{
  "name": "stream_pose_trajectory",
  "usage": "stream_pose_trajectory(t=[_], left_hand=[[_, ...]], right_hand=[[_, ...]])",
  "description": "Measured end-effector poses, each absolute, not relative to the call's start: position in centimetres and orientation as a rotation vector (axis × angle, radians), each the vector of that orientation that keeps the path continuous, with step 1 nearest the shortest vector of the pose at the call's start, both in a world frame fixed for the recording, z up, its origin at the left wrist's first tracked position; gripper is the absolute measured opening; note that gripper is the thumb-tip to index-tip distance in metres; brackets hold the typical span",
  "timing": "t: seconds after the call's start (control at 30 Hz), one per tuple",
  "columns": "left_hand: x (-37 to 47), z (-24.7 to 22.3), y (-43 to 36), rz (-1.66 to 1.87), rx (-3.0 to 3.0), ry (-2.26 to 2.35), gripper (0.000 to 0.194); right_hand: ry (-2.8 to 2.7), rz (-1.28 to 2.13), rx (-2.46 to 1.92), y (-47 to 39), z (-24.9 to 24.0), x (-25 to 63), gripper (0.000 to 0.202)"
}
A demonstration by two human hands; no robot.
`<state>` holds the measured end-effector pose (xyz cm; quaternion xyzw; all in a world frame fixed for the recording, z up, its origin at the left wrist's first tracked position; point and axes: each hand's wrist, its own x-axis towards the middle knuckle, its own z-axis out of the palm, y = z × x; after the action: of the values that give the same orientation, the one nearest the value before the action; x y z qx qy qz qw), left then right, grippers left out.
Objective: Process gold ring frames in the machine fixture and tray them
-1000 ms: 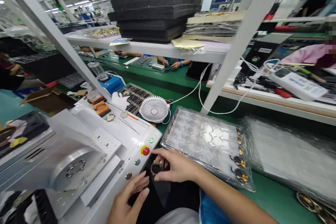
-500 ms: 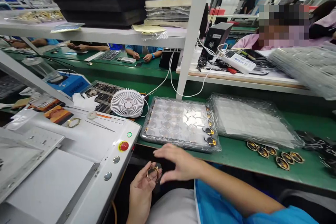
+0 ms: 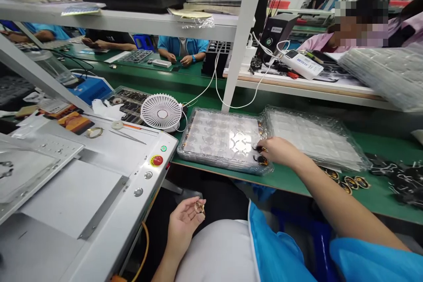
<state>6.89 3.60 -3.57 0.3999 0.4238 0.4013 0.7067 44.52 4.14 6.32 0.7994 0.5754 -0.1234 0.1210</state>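
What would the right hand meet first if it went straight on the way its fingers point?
Most likely the black round part by the fingertips of the right hand, in the clear plastic tray; contact is unclear.

1. The small gold-coloured piece has a shiny, rounded rim and sits tilted at the fingertips of the left hand. Its finer detail is too small to make out.
2. The dark round part lies at the right side of the tray, partly covered by the right hand's fingertips; a thin black tail sticks out leftward.
3. The clear plastic tray lies flat on the green bench, near its front edge, with rows of round shapes showing cloudily and a bright glare patch on top.
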Motion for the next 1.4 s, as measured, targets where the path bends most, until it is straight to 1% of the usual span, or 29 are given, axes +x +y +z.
stream_pose_trajectory(t=[0.1,0.17,0.2,0.23,0.27,0.3,0.37,0.4,0.43,0.5,0.53,0.57,0.6,0.67,0.73,0.77,0.8,0.87,0.93,1.03,1.1,1.17,1.23,1.33,1.4], left_hand=[[6.6,-3.5,3.2,0.870,0.905,0.946,0.055],[6.4,-3.4,3.0,0.876,0.903,0.935,0.051],[6.3,-3.3,3.0,0.882,0.900,0.921,0.050],[6.3,-3.2,3.0,0.881,0.903,0.891,0.049],[6.3,-2.9,3.1,0.875,0.915,0.847,0.051],[6.4,-2.6,3.2,0.859,0.936,0.795,0.054],[6.6,-1.6,3.3,0.823,1.001,0.683,0.064],[6.6,-1.0,3.4,0.810,1.033,0.632,0.069],[6.7,-0.4,3.5,0.809,1.061,0.591,0.075],[6.5,0.7,3.7,0.835,1.087,0.545,0.083],[6.3,1.2,3.7,0.856,1.091,0.541,0.085],[6.0,1.6,3.8,0.870,1.091,0.552,0.085],[5.6,1.8,3.9,0.878,1.092,0.571,0.084],[4.7,2.1,4.0,0.873,1.092,0.614,0.082],[3.8,2.1,4.1,0.841,1.086,0.658,0.087],[3.4,2.0,4.2,0.830,1.074,0.674,0.092],[3.1,2.0,4.2,0.830,1.056,0.679,0.097],[2.5,1.7,4.1,0.871,0.998,0.657,0.102],[2.0,1.3,3.9,0.945,0.920,0.619,0.098],[1.2,0.6,3.4,1.001,0.826,0.629,0.091],[0.5,0.3,3.2,1.011,0.807,0.677,0.092],[-0.3,0.0,3.0,1.028,0.808,0.734,0.096],[-1.0,-0.2,2.7,1.041,0.807,0.778,0.100],[-1.5,-0.3,2.0,1.042,0.808,0.789,0.103],[-1.5,-0.4,1.6,1.056,0.820,0.776,0.104]], right_hand=[[1.770,-0.360,2.353,4.0,6.2,45.0,0.037],[1.844,-0.455,2.584,3.8,6.1,44.8,0.034],[1.903,-0.578,2.752,3.6,5.9,44.2,0.034],[1.978,-0.790,2.906,3.6,5.6,43.1,0.036],[2.058,-1.107,3.001,3.6,5.2,41.6,0.042],[2.132,-1.512,2.990,3.6,4.8,39.6,0.051],[2.157,-2.336,2.658,3.8,3.9,34.9,0.068],[2.134,-2.616,2.437,3.9,3.5,32.4,0.072],[2.109,-2.803,2.265,4.0,3.2,30.1,0.073],[2.078,-2.963,2.090,4.2,2.9,26.4,0.068],[2.087,-2.956,2.088,4.4,2.9,25.2,0.064],[2.132,-2.876,2.135,4.6,2.9,24.4,0.058],[2.230,-2.717,2.206,4.9,3.0,24.0,0.052],[2.549,-2.245,2.304,5.6,3.1,23.8,0.040],[2.855,-1.823,2.230,6.4,3.2,23.9,0.034],[2.956,-1.718,2.150,6.7,3.2,23.9,0.033],[3.018,-1.686,2.069,7.1,3.1,23.8,0.032],[3.061,-1.729,1.956,7.6,2.9,23.3,0.031],[3.081,-1.767,1.899,7.8,2.5,22.6,0.028],[3.188,-1.669,1.748,8.2,2.3,21.7,0.024],[3.240,-1.565,1.627,8.9,2.7,21.1,0.022],[3.183,-1.575,1.627,10.2,3.6,20.2,0.023],[3.024,-1.716,1.723,12.2,4.8,18.7,0.024],[2.700,-2.033,1.819,15.6,6.8,15.4,0.023],[2.538,-2.149,1.882,17.5,7.8,13.2,0.022]])
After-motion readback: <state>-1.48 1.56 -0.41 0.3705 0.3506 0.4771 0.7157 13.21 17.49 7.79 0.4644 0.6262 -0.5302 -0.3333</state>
